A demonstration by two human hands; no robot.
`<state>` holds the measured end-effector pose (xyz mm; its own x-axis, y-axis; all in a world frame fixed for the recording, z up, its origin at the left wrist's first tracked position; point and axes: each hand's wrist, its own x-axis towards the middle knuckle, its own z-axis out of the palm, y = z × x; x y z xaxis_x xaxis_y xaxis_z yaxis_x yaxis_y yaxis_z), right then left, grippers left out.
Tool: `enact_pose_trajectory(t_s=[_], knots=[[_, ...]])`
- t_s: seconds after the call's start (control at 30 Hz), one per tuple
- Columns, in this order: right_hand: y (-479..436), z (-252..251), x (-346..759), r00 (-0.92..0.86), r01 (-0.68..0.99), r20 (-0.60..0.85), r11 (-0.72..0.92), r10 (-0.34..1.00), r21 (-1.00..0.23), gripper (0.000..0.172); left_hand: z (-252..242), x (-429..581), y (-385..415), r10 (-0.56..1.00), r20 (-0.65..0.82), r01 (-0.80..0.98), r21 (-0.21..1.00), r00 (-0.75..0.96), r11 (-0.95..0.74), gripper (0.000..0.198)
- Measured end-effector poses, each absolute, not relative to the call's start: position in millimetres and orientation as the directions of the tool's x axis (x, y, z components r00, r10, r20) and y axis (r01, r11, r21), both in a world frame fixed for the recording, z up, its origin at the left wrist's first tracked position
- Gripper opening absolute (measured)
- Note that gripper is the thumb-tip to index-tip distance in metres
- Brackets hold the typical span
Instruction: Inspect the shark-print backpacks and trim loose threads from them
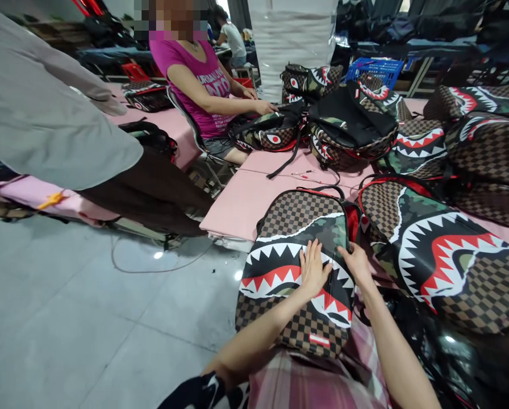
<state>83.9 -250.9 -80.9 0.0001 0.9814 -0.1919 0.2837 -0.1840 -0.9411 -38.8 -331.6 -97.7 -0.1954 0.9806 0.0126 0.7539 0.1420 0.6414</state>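
Note:
A backpack (280, 215) with brown checks, a camouflage patch and a red-and-white shark mouth lies front up before me, partly on my lap and partly at the pink table's edge. My left hand (314, 270) rests flat on its front panel, fingers spread over the printed teeth. At the bag's right side, my right hand (357, 262) pinches the edge, thumb on the front and fingers round the side. Red lining shows at the open side beside that hand. A matching backpack (488, 278) lies close by on the right.
Across the pink table (237, 201), a seated person in a magenta shirt (190, 74) handles another backpack (275, 133). Someone in a grey top (54, 108) stands at left. Several similar bags pile up at right. A blue crate (376, 71) sits behind them. A pen-like tool (308, 177) lies on the table.

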Motion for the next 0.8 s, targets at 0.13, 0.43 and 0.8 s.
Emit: enact_pose_trajectory(t_s=[0.13, 0.43, 0.8], knots=[[-246, -76, 90, -0.124, 0.153, -0.316, -0.296, 0.941, -0.943, 0.026, -90, -44, -333, 0.985, -0.005, 0.712, 0.690, -0.174, 0.130, 0.063], [-271, -77, 94, -0.317, -0.236, -0.351, -0.431, 0.881, -0.871, 0.041, -61, -48, -335, 0.992, -0.034, 0.660, 0.744, -0.120, 0.105, 0.085], [-269, -78, 89, -0.313, -0.231, -0.363, -0.441, 0.878, -0.867, 0.042, -44, -53, -328, 0.999, -0.045, 0.866, 0.499, -0.002, 0.024, 0.056]])
